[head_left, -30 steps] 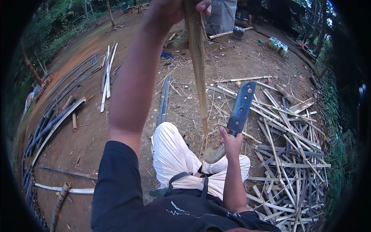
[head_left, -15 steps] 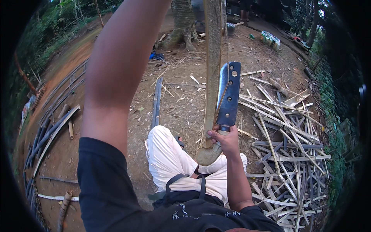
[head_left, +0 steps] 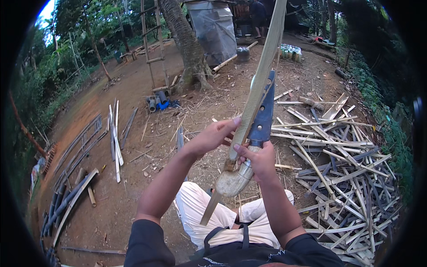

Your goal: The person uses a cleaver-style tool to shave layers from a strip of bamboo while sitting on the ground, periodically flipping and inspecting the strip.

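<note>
A long bamboo strip (head_left: 257, 95) slants up and away in front of me, its lower end by the knife's handle. My left hand (head_left: 218, 134) pinches the strip near its lower end, fingers partly behind it. My right hand (head_left: 259, 159) grips a machete where blade and handle meet, the thumb pressed against the strip. The machete's dark, wide blade (head_left: 260, 129) has several round holes and points up beside the strip, which partly covers it. Its thick, pale wooden handle (head_left: 235, 180) angles down above my lap. A flat strip end (head_left: 211, 208) shows below the handle.
A large heap of split bamboo strips (head_left: 356, 187) lies at the right. Longer strips (head_left: 116, 142) and dark bamboo poles (head_left: 60, 202) lie at the left. Farther off are a tree trunk (head_left: 180, 38), a ladder (head_left: 153, 44), plastic sheeting (head_left: 213, 33) and another person (head_left: 258, 18).
My left arm has come down from high overhead, and that hand now holds the strip's lower part. Strip and machete tilt more to the right at the top. The view has lifted.
</note>
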